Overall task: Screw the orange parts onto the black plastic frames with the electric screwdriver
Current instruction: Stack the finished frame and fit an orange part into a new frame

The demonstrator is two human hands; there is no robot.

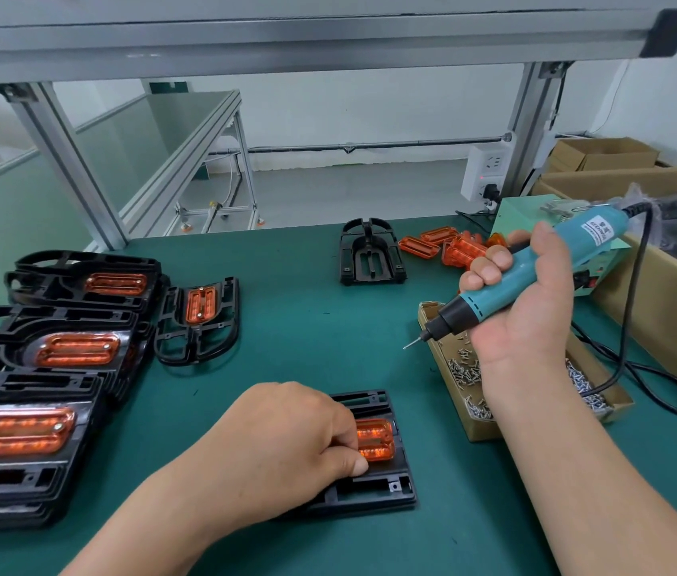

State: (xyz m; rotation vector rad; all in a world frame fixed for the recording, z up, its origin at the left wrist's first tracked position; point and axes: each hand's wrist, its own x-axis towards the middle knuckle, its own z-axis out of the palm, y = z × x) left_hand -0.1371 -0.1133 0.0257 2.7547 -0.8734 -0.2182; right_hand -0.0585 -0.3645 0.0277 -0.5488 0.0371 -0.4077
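Orange part (376,439) half hidden under left hand (286,442), right hand (523,309) gripping screwdriver (482,303)

The left hand (286,442) lies knuckles-up, its curled fingers (343,426) and thumb pinching the translucent orange plastic part (378,438). The right hand (527,313), raised on an upright forearm, grips the teal electric screwdriver (600,234) in a fist.

One head view only. Wide-angle, looked forward and down over bench (307,326) from its near edge, close above; floor (349,189) beyond far edge showed.
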